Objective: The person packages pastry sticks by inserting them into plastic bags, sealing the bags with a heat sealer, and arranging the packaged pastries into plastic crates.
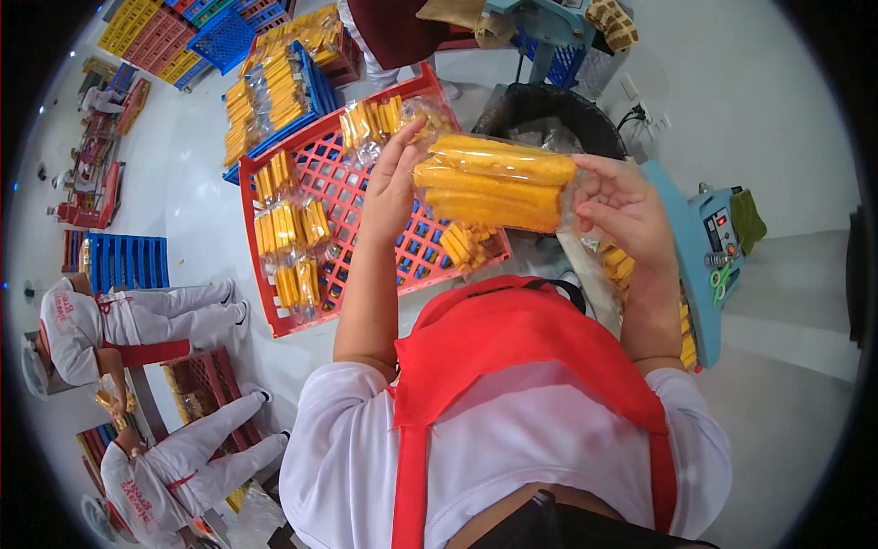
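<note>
A clear plastic bag of long yellow sticks [494,183] is stretched between my hands, above a red crate [343,169]. At the bag's left end, my left hand [393,183] is closed on the plastic, with some fingertips hidden behind it. My right hand [617,201] pinches the other end between thumb and fingers. Similar bags of yellow sticks [291,227] lie along the crate's left side, and more sit at its far side and near corner. The crate's lattice floor shows in the middle.
A bin with a black liner [549,114] stands beyond the bag. On my right is a blue machine [709,238] with a control panel and green scissors [721,282]. Full blue crates [315,87] stand at far left. Two people [178,448] work at lower left.
</note>
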A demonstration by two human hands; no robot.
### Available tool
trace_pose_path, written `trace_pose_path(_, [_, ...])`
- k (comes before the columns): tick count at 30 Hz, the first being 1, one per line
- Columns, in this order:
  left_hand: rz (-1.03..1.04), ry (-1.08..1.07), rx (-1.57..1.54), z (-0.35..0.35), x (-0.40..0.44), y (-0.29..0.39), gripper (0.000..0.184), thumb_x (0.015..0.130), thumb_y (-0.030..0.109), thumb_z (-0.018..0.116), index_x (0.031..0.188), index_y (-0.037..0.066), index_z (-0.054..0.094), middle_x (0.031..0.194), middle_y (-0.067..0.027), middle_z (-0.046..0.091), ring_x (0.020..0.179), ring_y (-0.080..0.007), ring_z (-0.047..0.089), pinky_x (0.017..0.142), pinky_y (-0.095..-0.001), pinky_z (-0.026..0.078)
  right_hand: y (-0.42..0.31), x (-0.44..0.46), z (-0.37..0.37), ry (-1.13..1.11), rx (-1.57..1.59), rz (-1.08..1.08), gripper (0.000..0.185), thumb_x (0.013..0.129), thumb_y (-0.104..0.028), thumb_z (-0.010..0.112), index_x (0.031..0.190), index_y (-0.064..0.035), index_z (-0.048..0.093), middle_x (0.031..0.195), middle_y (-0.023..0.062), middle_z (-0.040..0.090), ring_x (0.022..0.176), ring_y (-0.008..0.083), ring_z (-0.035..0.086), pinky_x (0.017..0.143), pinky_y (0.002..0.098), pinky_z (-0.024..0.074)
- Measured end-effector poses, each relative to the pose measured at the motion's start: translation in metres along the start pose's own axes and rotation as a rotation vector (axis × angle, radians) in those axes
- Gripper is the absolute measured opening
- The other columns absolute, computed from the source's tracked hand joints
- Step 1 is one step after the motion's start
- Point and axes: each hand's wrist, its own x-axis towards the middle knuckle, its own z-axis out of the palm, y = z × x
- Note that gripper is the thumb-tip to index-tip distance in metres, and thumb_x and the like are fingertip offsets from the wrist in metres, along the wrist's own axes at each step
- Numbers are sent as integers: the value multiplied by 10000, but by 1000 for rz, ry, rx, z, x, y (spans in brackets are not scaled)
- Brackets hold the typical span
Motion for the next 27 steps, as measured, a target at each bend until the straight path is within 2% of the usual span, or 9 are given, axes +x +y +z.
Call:
trace_pose_path(2, [57,20,174,2,-1,3,475,884,328,375,1239,15,332,1041,-106,511,959,-148,487,821,-273,387,5,0,-3,22,-2,1,352,726,62,559,1074,18,524,796,61,549,663,52,500,509,149,362])
trace_pose_path(4, [59,-75,129,-5,0,-1,727,814,595,283,1257,18,296,936,-79,516,874,-160,505,792,-241,377,13,1,-8,-21,-130,-50,295,732,45,569,1025,23,555,814,57,557,659,55,504,521,151,376])
trace_pose_path(7, [20,-196,-86,5,-3,1,844,753,691,227,1265,21,273,839,-67,493,788,-146,499,747,-239,387,24,4,12,44,-123,-95,258,733,20,584,991,25,573,836,51,569,676,58,511,543,163,395])
trace_pose_path(11, [97,-58,-253,3,1,-13,858,741,704,230,1257,20,278,812,-77,484,745,-139,497,708,-249,404,25,8,14,80,-206,-170,284,732,-3,600,1013,21,565,863,55,577,714,68,524,573,183,424])
trace_pose_path(20, [223,-13,-378,-7,1,-14,805,774,658,261,1272,26,245,968,-132,478,877,-193,510,803,-325,408,22,12,19,112,-178,126,306,757,-7,564,1059,31,536,769,25,587,658,47,526,583,183,441])
trace_pose_path(22, [111,60,-237,-6,-10,-23,777,792,598,343,1300,32,187,1129,-151,417,1049,-226,431,901,-350,338,25,12,18,169,-229,88,299,765,-12,557,1059,39,533,769,27,582,652,48,528,577,180,445])
trace_pose_path(23, [-57,93,-50,-4,-16,-27,853,714,305,638,1324,43,102,1227,-140,337,1138,-221,360,948,-327,299,22,14,18,173,-230,82,299,765,-12,557,1059,39,533,769,27,582,652,48,528,577,180,445])
trace_pose_path(24, [117,-25,64,-2,-24,-28,963,611,200,732,1325,46,103,1246,-123,331,1162,-217,339,962,-327,280,18,16,18,207,-205,113,297,766,-13,556,1056,41,534,763,23,580,640,47,526,564,178,441])
trace_pose_path(27, [37,-56,-183,1,-30,-20,962,566,191,760,1305,42,164,1225,-100,355,1144,-207,356,954,-322,290,18,13,15,200,-175,129,297,766,-13,553,1057,43,531,753,20,576,622,44,521,541,174,432])
